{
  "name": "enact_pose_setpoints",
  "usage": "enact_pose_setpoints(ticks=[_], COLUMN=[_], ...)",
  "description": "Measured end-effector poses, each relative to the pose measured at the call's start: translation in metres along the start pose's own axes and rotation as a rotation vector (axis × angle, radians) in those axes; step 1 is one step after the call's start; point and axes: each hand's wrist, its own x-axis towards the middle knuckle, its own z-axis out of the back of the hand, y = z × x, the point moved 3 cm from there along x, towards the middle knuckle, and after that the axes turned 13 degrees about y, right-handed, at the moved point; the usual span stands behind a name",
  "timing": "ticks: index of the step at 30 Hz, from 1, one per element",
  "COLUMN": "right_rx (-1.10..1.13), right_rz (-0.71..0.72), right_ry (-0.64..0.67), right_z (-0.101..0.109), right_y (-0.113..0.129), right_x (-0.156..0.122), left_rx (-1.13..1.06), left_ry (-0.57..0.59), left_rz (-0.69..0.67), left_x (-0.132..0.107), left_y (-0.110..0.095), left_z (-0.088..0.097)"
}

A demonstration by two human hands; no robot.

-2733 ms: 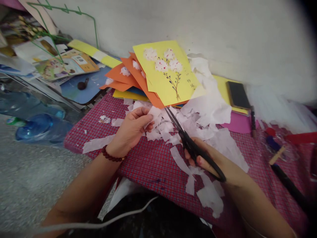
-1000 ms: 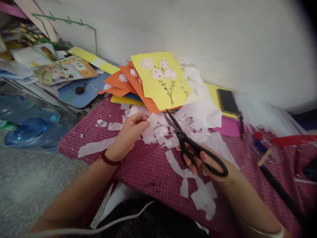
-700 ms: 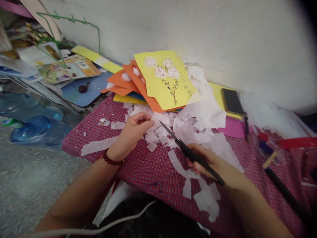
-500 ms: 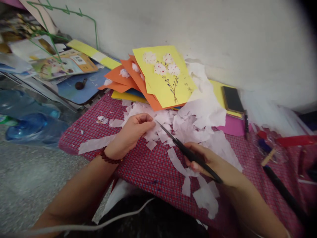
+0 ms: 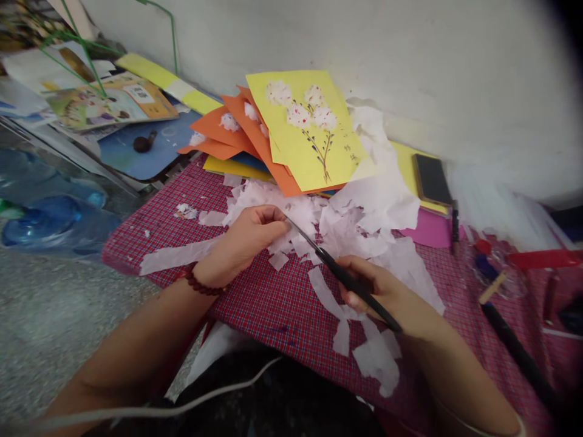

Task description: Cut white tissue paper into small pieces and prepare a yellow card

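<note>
My right hand (image 5: 387, 294) grips black scissors (image 5: 339, 273), blades pointing up-left with their tip meeting my left fingertips. My left hand (image 5: 246, 240), with a dark bead bracelet at the wrist, is pinched shut on a small piece of white tissue paper (image 5: 279, 243) at the near edge of a heap of white paper scraps (image 5: 359, 224). Both hands hover over a red checked cloth (image 5: 273, 303). Cut white strips (image 5: 364, 352) lie below my right hand.
A yellow card with white flowers (image 5: 310, 130) tops orange sheets (image 5: 218, 130) at the back. A black phone (image 5: 432, 179) lies by the wall on the right. Pens and red items (image 5: 514, 346) sit far right. Books (image 5: 104, 106) and blue water bottles (image 5: 40, 221) lie left.
The scissors swung from lying open and flat to edge-on, blades closing, and moved left until the tip reached my left fingers. My left hand stayed pinched on the paper.
</note>
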Motion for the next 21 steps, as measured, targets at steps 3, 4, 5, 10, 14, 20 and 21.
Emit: enact_pose_setpoints(ticks=[3, 4, 5, 10, 14, 20, 21], right_rx=[-0.015, -0.022, -0.028, 0.006, 0.043, -0.059, -0.092], right_rz=[-0.003, -0.004, -0.007, -0.076, -0.108, -0.019, 0.009], right_ry=[-0.016, -0.023, -0.027, -0.058, -0.116, -0.082, -0.062], right_z=[0.0, 0.0, 0.0, 0.004, 0.006, 0.007, 0.007], right_y=[-0.001, -0.001, -0.002, -0.008, -0.01, -0.005, -0.003], right_x=[0.001, 0.001, 0.001, 0.001, -0.001, -0.003, -0.004], left_rx=[0.003, 0.006, 0.008, -0.052, -0.023, -0.035, -0.06], left_ry=[-0.013, -0.019, -0.023, 0.032, 0.065, -0.008, -0.027], left_rz=[-0.016, -0.023, -0.031, 0.074, 0.128, -0.064, -0.089], left_x=[0.0, 0.0, 0.0, 0.0, -0.001, -0.002, -0.002], left_y=[0.0, 0.0, -0.001, -0.004, -0.006, -0.01, -0.011], left_z=[-0.001, -0.001, -0.001, 0.0, 0.003, 0.005, 0.006])
